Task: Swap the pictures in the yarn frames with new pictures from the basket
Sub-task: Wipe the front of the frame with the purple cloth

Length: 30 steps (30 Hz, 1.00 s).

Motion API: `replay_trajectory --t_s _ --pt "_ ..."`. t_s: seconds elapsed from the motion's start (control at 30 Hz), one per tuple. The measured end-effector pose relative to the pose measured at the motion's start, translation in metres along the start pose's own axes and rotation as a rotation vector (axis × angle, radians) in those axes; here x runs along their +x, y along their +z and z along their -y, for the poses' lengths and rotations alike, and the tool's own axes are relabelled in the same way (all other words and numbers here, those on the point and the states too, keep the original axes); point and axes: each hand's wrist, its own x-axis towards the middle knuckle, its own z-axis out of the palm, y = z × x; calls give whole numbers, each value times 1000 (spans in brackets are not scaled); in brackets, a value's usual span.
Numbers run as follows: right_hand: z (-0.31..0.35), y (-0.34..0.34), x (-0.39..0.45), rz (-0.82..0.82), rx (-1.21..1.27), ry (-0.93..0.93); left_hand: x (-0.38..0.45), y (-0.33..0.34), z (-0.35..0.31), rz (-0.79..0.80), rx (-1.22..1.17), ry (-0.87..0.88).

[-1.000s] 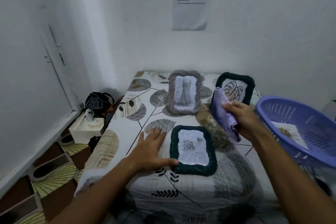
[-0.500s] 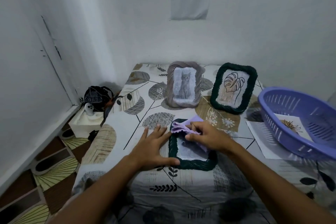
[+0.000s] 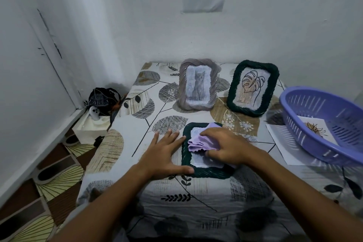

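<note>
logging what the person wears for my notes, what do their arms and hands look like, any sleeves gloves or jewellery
Both forearms are bare as far as the picture shows, with no sleeves in view. The left hand and right hand wear no gloves, and no rings, watch or bracelets can be seen. The fingernails look short and unpainted.

Cloth (image 3: 202, 141): lilac, plain, scalloped edge.
Flat frame (image 3: 186, 155): dark green yarn.
Standing frame, right (image 3: 272, 88): dark green yarn; picture a black line-drawn leaf on white.
Standing frame, left (image 3: 183, 84): grey-taupe yarn, twisted ribbing; picture a grey cat.
Basket (image 3: 306, 135): lavender plastic, slotted.
Surface covering (image 3: 137, 124): white, printed with grey, tan and black leaves.
Floor tiles (image 3: 49, 179): brown and cream fan motif.
</note>
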Motion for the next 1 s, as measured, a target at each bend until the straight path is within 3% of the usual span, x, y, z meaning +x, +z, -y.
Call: replay_trajectory --t_s 0.2,0.6,0.77,1.0 --pt "0 29 -1 99 -215 96 0 1 1 -12 3 2" --pt "-13 35 24 33 -134 -40 2 1 2 -3 14 -31" --pt "-28 25 2 93 -23 -170 4 2 4 -1 33 -37" --pt "-34 13 9 17 -182 -101 4 2 5 6 11 -38"
